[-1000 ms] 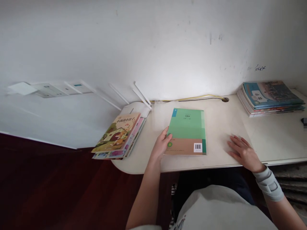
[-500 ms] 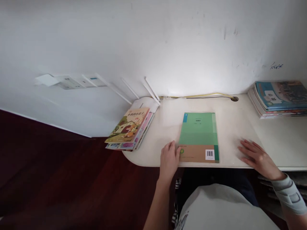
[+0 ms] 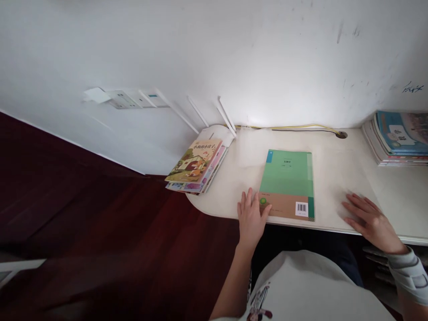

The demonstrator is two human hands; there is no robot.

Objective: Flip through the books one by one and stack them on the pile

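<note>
- From where I stand, the green-and-brown book (image 3: 286,178) lies flat on the white bench (image 3: 337,178), barcode facing up, near the front edge.
- The left hand (image 3: 252,218) is spread, thumb at the book's lower left corner.
- The right hand (image 3: 375,223), fingers loosely parted and holding nothing, is right of it.
- Picture books (image 3: 194,162) sit left; stacked textbooks (image 3: 397,138), far right.

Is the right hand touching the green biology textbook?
No, white desktop shows between the right hand and the green biology textbook.
</note>
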